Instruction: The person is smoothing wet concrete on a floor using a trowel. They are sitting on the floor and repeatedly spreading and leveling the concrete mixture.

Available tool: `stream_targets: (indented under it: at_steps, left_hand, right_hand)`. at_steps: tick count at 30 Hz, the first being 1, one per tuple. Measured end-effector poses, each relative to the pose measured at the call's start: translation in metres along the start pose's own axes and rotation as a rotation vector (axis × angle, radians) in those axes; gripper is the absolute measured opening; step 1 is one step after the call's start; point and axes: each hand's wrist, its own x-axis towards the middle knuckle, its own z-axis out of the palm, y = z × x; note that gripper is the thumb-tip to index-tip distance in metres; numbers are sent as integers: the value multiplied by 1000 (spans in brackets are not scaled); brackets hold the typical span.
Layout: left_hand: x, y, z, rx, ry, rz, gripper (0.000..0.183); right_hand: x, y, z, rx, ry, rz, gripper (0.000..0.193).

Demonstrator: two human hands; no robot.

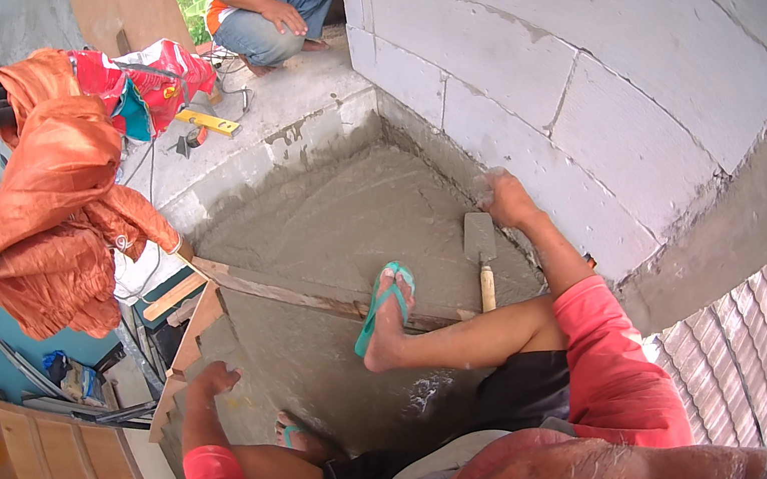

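Note:
My right hand [505, 198] is at the foot of the grey block wall [520, 85], its fingers curled together. Some grey stuff shows at the fingertips, but what they hold is unclear. Just below it, a trowel [478, 240] with a pale wooden handle lies on the wet cement [328, 208], touched by neither hand. My left hand [214, 379] hangs near the wooden edge board [192, 337], fingers curled in and nothing visible in them. A wooden batten [291, 293] crosses the cement, and my foot in a green flip-flop [385, 310] is beside it.
Another person [275, 14] squats on the raised slab at the back. A yellow spirit level [208, 123] and a red sack [164, 78] lie there. Orange cloth [55, 213] hangs over black pipes at left. Below it are pipes and scraps [83, 381]; corrugated sheeting [757, 349] is at right.

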Motion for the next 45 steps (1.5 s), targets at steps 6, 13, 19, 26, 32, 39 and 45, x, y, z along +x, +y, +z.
stream_targets:
  at_steps: [6,13,19,26,32,39,45]
  left_hand:
    - [5,-20,9,-7,9,-14,67]
    - [20,-18,7,70,-53,-23,72]
    - [35,-40,25,175,-17,63,75]
    - [-3,-9,13,-6,-13,-43,64]
    - [-10,15,-2,-25,-51,4,60]
    - [1,10,1,-41,-53,34,58]
    - [4,7,10,-19,-29,29,60]
  right_hand:
    - [11,-28,-26,210,-28,213,34]
    - [-1,-9,-12,73,-26,65,41]
    - [8,-27,-34,289,133,-11,39]
    - [22,-117,-201,893,409,-359,41]
    - [-17,-233,-166,921,-208,-842,40]
    - [-56,-280,-6,368,-720,-958,38]
    - [-43,-263,-67,484,-607,-899,37]
